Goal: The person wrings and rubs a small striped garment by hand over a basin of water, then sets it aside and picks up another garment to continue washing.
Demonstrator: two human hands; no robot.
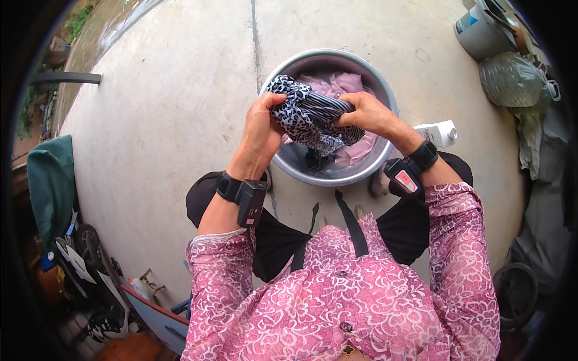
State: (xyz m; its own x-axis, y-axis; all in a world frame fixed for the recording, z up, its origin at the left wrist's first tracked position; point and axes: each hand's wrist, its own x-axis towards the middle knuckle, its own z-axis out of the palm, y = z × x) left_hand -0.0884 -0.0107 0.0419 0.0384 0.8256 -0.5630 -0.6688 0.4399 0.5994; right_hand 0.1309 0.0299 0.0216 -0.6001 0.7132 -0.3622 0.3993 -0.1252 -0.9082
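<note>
A black-and-white patterned cloth (310, 114), part spotted and part striped, is bunched between both hands above a round metal basin (301, 171). My left hand (262, 129) grips its left side. My right hand (367, 114) grips its right side, fingers curled into the fabric. The cloth's lower end hangs down into the basin. Pink cloth (343, 84) lies inside the basin under it, with some dark cloth and water at the bottom. Each wrist wears a black band with a small device.
A white plastic bottle (439, 132) lies right of the basin on the concrete floor (168, 120). A grey bucket (478, 33) and a large clear water jug (512, 81) stand at the upper right. A green cloth (51, 177) and cluttered items sit at left.
</note>
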